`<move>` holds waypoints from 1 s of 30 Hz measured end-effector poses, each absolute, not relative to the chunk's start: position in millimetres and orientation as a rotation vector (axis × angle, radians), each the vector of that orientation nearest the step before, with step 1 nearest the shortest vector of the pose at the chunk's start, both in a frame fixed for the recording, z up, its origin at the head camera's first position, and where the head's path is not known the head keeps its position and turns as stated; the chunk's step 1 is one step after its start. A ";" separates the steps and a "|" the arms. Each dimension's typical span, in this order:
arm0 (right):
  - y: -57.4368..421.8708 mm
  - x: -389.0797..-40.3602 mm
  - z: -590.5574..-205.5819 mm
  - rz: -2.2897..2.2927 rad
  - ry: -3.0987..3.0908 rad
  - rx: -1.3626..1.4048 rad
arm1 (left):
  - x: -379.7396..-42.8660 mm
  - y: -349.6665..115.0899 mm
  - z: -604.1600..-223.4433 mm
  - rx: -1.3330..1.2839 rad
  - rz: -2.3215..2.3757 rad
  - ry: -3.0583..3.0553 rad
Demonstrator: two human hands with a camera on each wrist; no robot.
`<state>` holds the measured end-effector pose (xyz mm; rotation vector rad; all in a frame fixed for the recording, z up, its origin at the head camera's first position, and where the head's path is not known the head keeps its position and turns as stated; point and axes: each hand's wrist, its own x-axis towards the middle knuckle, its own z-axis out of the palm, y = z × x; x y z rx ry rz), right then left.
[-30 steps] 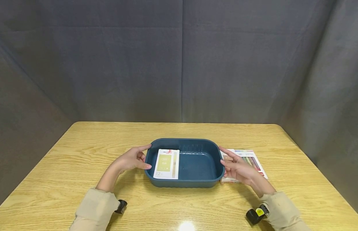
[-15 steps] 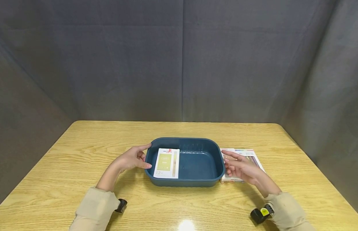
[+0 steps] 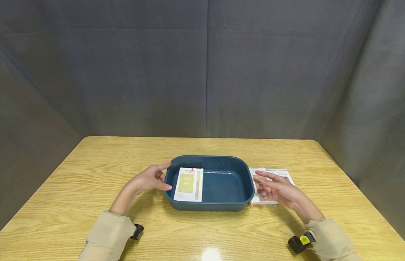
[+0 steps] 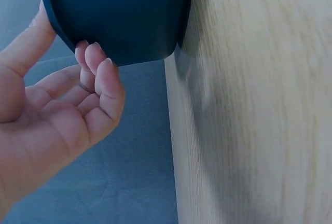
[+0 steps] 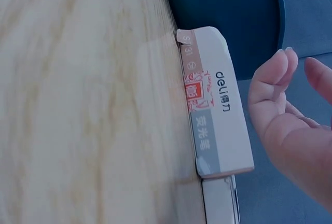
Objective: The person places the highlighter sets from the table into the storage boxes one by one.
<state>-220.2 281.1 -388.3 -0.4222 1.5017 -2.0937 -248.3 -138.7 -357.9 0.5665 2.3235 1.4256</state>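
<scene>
A dark blue plastic bin (image 3: 223, 186) stands on the table, with a white and yellow-green flat box (image 3: 188, 185) lying inside at its left end. My left hand (image 3: 149, 179) holds the bin's left end, thumb and fingers at the rim. In the left wrist view, the curled fingertips (image 4: 96, 53) meet the bin's outer wall. My right hand (image 3: 281, 192) hovers over a white deli box (image 5: 223, 105) to the right of the bin, fingers loosely bent and holding nothing. A second white box (image 3: 281, 172) lies to the right of the deli box, partly hidden by that hand.
The wooden table (image 3: 209, 232) carries all these things. Grey curtains (image 3: 202, 72) rise behind it and at both sides. The deli box sits right up against the bin's right end. A black wrist camera (image 3: 298, 244) is on the right wrist.
My right hand has let go of the bin's right rim and drawn back to the right, over the boxes. The left hand and the bin have stayed in place.
</scene>
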 end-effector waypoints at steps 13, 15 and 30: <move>293.1 -218.6 -385.1 -2.071 1.588 -0.402 | -247.3 -138.7 -356.8 0.562 1.423 2.324; 295.6 -218.3 -385.2 -2.077 1.560 -0.424 | -247.3 -138.7 -356.9 0.562 1.424 2.322; 319.7 -213.3 -383.0 -2.066 1.580 -0.433 | -248.0 -138.0 -356.5 0.554 1.416 2.323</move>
